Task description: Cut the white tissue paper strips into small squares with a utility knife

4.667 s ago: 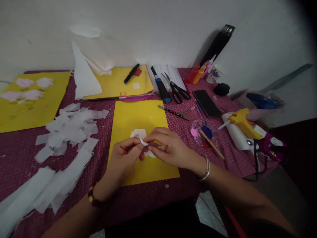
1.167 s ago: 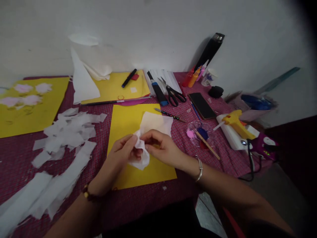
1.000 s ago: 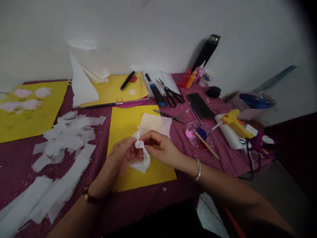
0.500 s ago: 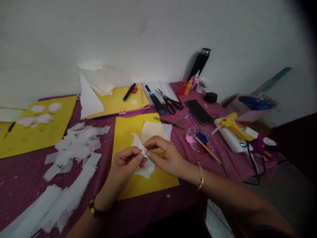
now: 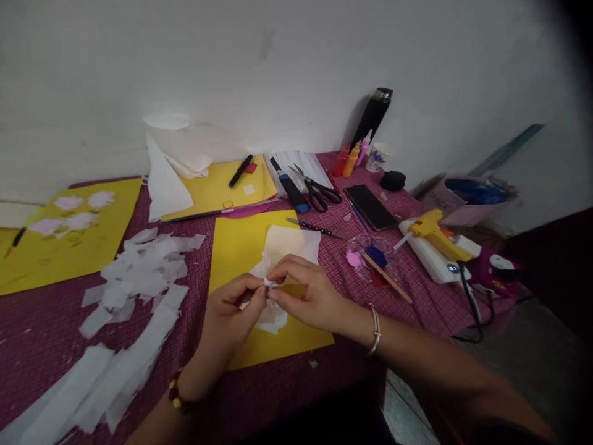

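My left hand [image 5: 231,312] and my right hand [image 5: 306,290] meet over a yellow sheet [image 5: 241,238], both closed in a pinch. Between their fingertips is a piece of thin white tissue paper [image 5: 272,318], gathered at its middle; part of it hangs below my fingers and part spreads behind them. My fingers hide the gathered spot. A cream-coloured piece of paper [image 5: 291,241] lies on the yellow sheet just beyond my right hand. To the left of my left hand is a heap of cut white tissue pieces [image 5: 143,266], with long white strips [image 5: 106,389] nearer to me.
Behind my hands lie a thin dotted brush [image 5: 319,230], scissors [image 5: 317,191] and a blue-black cutter [image 5: 291,188]. On the right are a paint palette [image 5: 365,262] with a wooden stick, a phone [image 5: 371,207] and a yellow glue gun [image 5: 438,235]. Pink tissue flowers [image 5: 69,203] sit far left.
My fingertips have drawn closer together around the tissue, and its upper corner has folded down behind them. My left wrist has turned slightly. The things on the table have stayed put.
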The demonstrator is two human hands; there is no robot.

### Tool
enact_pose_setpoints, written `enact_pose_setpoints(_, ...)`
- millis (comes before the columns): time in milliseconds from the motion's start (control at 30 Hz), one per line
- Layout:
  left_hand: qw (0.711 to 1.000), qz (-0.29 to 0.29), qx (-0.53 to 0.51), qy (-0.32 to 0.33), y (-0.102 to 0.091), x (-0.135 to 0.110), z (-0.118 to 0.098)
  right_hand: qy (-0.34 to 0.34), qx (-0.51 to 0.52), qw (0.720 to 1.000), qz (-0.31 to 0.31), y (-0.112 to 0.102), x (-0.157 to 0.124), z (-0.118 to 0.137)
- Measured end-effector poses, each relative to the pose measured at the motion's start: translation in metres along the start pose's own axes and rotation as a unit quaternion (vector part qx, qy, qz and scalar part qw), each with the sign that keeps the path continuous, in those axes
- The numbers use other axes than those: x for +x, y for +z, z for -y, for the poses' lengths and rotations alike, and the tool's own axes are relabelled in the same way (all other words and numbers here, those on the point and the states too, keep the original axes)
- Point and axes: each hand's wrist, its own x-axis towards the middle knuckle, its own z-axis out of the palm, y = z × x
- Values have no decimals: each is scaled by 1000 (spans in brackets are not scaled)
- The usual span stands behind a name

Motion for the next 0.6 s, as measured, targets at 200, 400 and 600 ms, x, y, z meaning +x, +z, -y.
enact_pose_setpoints(200,991,-10,107,77,3,-3,-1,-4,-15,1000,0,1,0,-3)
enact_pose_setpoints(400,984,-12,143,102,7,-3,-2,2,-26,1000,4,1,-1,-1)
enact_pose_setpoints(600,998,2,62,13,5,-5,-1,103,66,992,-10,5,0,-3)
